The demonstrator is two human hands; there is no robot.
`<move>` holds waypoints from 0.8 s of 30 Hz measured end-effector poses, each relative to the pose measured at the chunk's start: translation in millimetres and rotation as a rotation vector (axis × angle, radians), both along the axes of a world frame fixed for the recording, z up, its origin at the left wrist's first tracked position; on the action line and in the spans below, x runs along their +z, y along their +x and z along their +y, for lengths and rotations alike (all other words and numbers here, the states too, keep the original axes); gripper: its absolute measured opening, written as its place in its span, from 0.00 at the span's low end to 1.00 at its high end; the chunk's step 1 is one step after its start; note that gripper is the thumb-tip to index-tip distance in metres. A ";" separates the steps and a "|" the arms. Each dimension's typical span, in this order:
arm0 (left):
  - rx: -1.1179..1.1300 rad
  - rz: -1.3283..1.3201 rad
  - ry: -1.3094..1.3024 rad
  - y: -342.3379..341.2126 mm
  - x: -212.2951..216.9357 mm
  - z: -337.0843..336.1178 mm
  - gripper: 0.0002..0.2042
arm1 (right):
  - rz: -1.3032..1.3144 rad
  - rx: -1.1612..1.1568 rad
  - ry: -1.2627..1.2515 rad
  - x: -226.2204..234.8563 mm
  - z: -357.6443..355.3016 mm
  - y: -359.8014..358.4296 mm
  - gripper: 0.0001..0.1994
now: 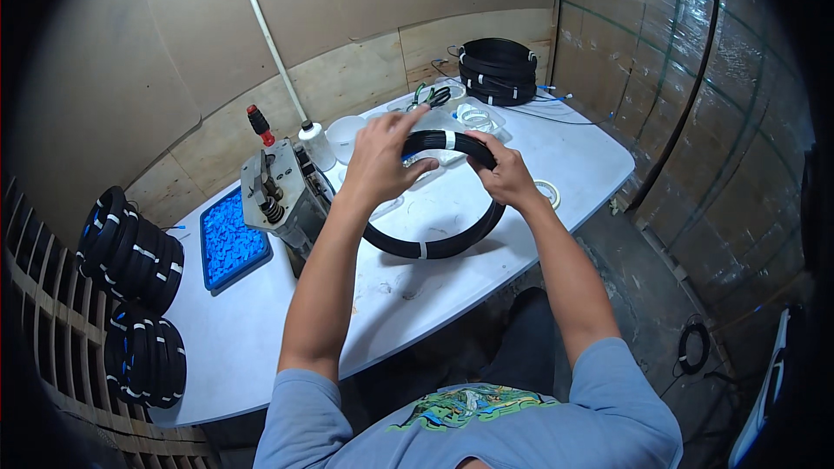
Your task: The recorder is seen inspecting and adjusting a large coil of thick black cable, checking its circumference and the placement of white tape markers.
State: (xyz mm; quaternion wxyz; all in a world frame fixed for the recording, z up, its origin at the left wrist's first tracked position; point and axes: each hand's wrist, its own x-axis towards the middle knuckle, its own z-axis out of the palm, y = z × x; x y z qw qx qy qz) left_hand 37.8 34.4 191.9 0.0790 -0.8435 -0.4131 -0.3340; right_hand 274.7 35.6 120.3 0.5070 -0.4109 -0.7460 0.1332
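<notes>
A coil of black cable (436, 249), bound with short white tape bands, is held up above the white table. My right hand (506, 175) is closed around its right upper side. At the upper left of the coil is my left hand (382, 156), open, its thumb and forefinger spread to either side of the cable and not closed on it. One white band shows on the top of the ring between my hands, another at the bottom. My left palm hides part of the coil's left side.
Left of the coil stands a metal bench machine (282, 187), beside a tray of blue pieces (233, 239). Black cable coils are stacked at the table's left edge (143, 260) and far right (497, 69). A white bottle (317, 146), a bowl (346, 137) and a tape roll (547, 194) also stand about.
</notes>
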 end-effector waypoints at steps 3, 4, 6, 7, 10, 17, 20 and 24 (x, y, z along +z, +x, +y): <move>0.028 -0.353 0.201 -18.8 -28.5 -7.9 0.39 | 0.096 -0.043 -0.055 -6.3 -5.1 4.7 0.21; 0.052 -0.621 0.137 -22.0 -46.7 -8.3 0.43 | 0.103 -0.111 -0.077 -8.8 -5.6 9.9 0.21; 0.103 -0.978 -0.027 -31.2 -93.0 -6.7 0.43 | 0.221 -0.123 0.012 -18.7 0.3 14.1 0.20; 0.071 -1.127 -0.164 -35.8 -115.7 -7.9 0.42 | 0.221 -0.115 0.017 -21.6 2.6 13.5 0.20; -0.436 -1.523 -0.754 -35.6 -158.9 -25.2 0.28 | 0.453 -0.135 -0.162 -23.7 3.2 11.3 0.19; -0.887 -1.529 -0.895 -42.5 -150.8 -42.8 0.17 | 0.907 -0.004 -0.337 -17.6 -10.7 2.0 0.19; -0.824 -1.442 -0.906 -42.2 -145.1 -43.7 0.15 | 0.929 -0.033 -0.359 -15.1 -17.6 2.1 0.17; -0.822 -1.342 -0.845 -34.3 -137.7 -50.8 0.23 | 0.987 -0.034 -0.369 -16.0 -23.3 1.7 0.13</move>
